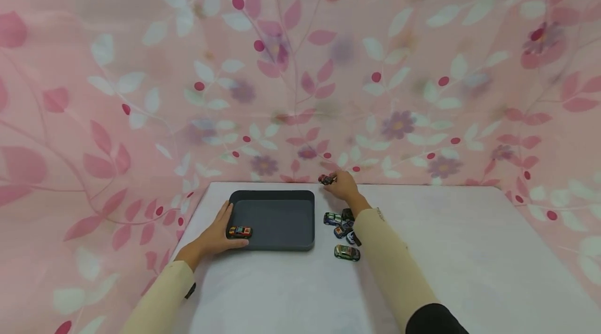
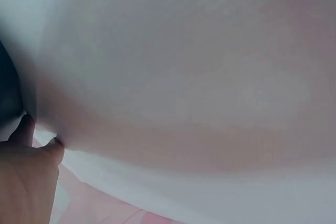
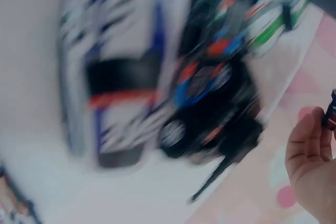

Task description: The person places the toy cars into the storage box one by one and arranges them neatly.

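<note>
A dark grey rectangular tray (image 1: pixel 279 222) lies on the white-covered table, with one red-orange toy car (image 1: pixel 240 231) in its front left corner. My left hand (image 1: pixel 215 235) rests on the tray's left side, fingers stretched along that edge and thumb along the front rim. Behind and right of the tray, my right hand (image 1: pixel 345 186) pinches a small dark and red toy car (image 1: pixel 326 179) at its fingertips. In the right wrist view that hand (image 3: pixel 312 166) shows at the right edge, the held car (image 3: pixel 331 114) partly cut off.
Right of the tray, several toy cars (image 1: pixel 332 218) sit bunched together, partly covered by the right sleeve (image 1: pixel 392 258). A green toy car (image 1: pixel 347 253) stands slightly nearer. In the right wrist view a white and blue car (image 3: pixel 126 77) looms large and blurred. A pink floral cloth (image 1: pixel 300 88) hangs behind the table.
</note>
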The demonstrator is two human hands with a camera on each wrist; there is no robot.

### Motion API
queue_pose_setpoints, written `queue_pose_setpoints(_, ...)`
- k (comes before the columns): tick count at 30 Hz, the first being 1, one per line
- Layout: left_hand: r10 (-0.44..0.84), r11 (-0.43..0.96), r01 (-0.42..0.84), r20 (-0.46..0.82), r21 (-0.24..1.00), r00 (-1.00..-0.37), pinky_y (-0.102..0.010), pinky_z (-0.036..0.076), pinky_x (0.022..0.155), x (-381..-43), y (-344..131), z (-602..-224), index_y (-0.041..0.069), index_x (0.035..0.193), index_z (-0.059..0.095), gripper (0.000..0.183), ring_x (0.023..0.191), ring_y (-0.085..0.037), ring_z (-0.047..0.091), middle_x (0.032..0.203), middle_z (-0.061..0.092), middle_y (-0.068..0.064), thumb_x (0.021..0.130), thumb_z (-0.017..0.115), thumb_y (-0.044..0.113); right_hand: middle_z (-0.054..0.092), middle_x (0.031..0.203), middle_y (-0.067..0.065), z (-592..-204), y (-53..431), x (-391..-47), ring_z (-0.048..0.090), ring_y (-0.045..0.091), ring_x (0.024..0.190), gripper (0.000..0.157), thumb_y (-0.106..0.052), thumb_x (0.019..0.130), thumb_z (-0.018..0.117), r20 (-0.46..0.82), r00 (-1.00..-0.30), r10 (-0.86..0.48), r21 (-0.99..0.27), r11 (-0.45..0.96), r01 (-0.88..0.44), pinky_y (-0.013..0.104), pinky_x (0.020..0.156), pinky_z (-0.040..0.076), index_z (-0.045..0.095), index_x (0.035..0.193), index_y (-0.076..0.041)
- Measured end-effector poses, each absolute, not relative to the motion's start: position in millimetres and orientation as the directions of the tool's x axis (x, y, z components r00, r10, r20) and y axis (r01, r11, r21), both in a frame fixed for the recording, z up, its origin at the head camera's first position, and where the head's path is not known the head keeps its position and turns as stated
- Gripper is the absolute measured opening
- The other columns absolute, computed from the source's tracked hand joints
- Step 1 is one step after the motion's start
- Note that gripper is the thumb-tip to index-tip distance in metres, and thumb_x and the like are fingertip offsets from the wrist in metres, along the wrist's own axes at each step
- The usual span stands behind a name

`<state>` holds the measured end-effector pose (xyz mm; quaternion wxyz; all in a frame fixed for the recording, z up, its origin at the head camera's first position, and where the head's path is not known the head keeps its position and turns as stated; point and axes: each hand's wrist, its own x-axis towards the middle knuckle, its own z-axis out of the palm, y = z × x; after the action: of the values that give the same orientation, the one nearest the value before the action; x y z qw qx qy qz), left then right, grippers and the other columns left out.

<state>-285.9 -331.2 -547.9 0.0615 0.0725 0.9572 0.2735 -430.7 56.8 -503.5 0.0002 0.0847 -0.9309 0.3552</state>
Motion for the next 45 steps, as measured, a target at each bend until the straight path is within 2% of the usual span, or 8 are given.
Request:
queue_pose_setpoints(2,0.159,0.841,0.096,-0.074,0.532,-0.984,-0.066,0.022,0.115,-286.2,-336.3,-547.3,0.008,0.160,0.001,0.130,0.152,-0.042,0.009,0.167,-0.007,-0.015,0.072,0.078,0.064,0.066,0.115,0.016,-498.2,40.9,-432.1,0.060,0.028,0.094,0.039,-0.020,0.086,0.077,0.100,-0.980,-0.174,-0.675,0.712,-0.195,0.044,0.085,0.051,0.067,0.117,0.000)
queue_pose_setpoints(8,0.160,0.831,0.100,-0.063,0.547,-0.985,-0.067,0.024,0.113,-290.9,-339.9,-546.6,0.011,0.160,0.002,0.128,0.151,-0.044,0.013,0.167,-0.006,-0.015,0.072,0.077,0.065,0.068,0.110,0.013,-487.3,-1.6,-430.0,0.062,0.027,0.094,0.033,-0.022,0.085,0.078,0.125,-0.968,-0.218,-0.665,0.706,-0.244,0.042,0.085,0.052,0.069,0.111,-0.003)
queue_pose_setpoints(11,0.158,0.826,0.095,-0.066,0.556,-0.985,-0.068,0.023,0.113,-290.3,-339.4,-546.5,0.011,0.160,0.003,0.127,0.150,-0.045,0.013,0.166,-0.006,-0.016,0.073,0.078,0.062,0.067,0.106,0.011,-491.3,-22.9,-422.9,0.061,0.025,0.095,0.033,-0.024,0.086,0.077,0.107,-0.960,-0.258,-0.664,0.701,-0.263,0.041,0.086,0.052,0.069,0.113,-0.005)
queue_pose_setpoints(22,0.144,0.820,0.076,-0.076,0.568,-0.987,-0.068,0.024,0.113,-292.5,-337.0,-548.4,0.014,0.161,0.003,0.125,0.150,-0.044,0.015,0.167,-0.007,-0.013,0.073,0.078,0.063,0.067,0.098,0.004,-507.8,-92.9,-396.3,0.059,0.017,0.082,0.032,-0.030,0.087,0.077,0.042,-0.908,-0.416,-0.671,0.662,-0.334,0.035,0.076,0.051,0.070,0.111,-0.011)
queue_pose_setpoints(27,0.150,0.821,0.086,-0.067,0.564,-0.986,-0.067,0.027,0.113,-293.6,-337.9,-546.0,0.013,0.160,0.003,0.126,0.150,-0.045,0.015,0.167,-0.007,-0.014,0.073,0.078,0.064,0.067,0.102,0.003,-516.2,-119.5,-384.8,0.061,0.016,0.086,0.035,-0.030,0.085,0.079,-0.009,-0.886,-0.463,-0.669,0.661,-0.339,0.033,0.079,0.053,0.070,0.115,-0.012)
queue_pose_setpoints(35,0.161,0.800,0.104,-0.045,0.590,-0.986,-0.067,0.028,0.112,-289.8,-335.2,-546.3,0.008,0.160,0.003,0.125,0.149,-0.047,0.016,0.166,-0.006,-0.017,0.074,0.079,0.059,0.071,0.109,0.004,-532.8,-143.5,-374.0,0.065,0.018,0.097,0.034,-0.028,0.085,0.079,-0.045,-0.873,-0.486,-0.666,0.666,-0.336,0.033,0.083,0.054,0.072,0.116,-0.015)
queue_pose_setpoints(41,0.141,0.815,0.059,-0.098,0.577,-0.985,-0.065,0.028,0.113,-286.0,-336.0,-549.5,0.015,0.161,0.005,0.125,0.150,-0.045,0.018,0.167,-0.007,-0.012,0.073,0.079,0.062,0.071,0.117,0.006,-537.7,-144.1,-364.8,0.065,0.022,0.111,0.031,-0.022,0.086,0.078,-0.039,-0.870,-0.492,-0.689,0.643,-0.333,0.036,0.092,0.054,0.074,0.114,-0.011)
queue_pose_setpoints(45,0.140,0.812,0.062,-0.090,0.581,-0.986,-0.066,0.028,0.112,-290.0,-336.5,-548.8,0.019,0.161,0.007,0.121,0.149,-0.045,0.020,0.167,-0.006,-0.010,0.073,0.078,0.063,0.072,0.114,0.005,-539.4,-143.9,-367.7,0.065,0.019,0.107,0.026,-0.019,0.087,0.075,-0.008,-0.874,-0.485,-0.680,0.644,-0.351,0.033,0.090,0.053,0.074,0.112,-0.010)
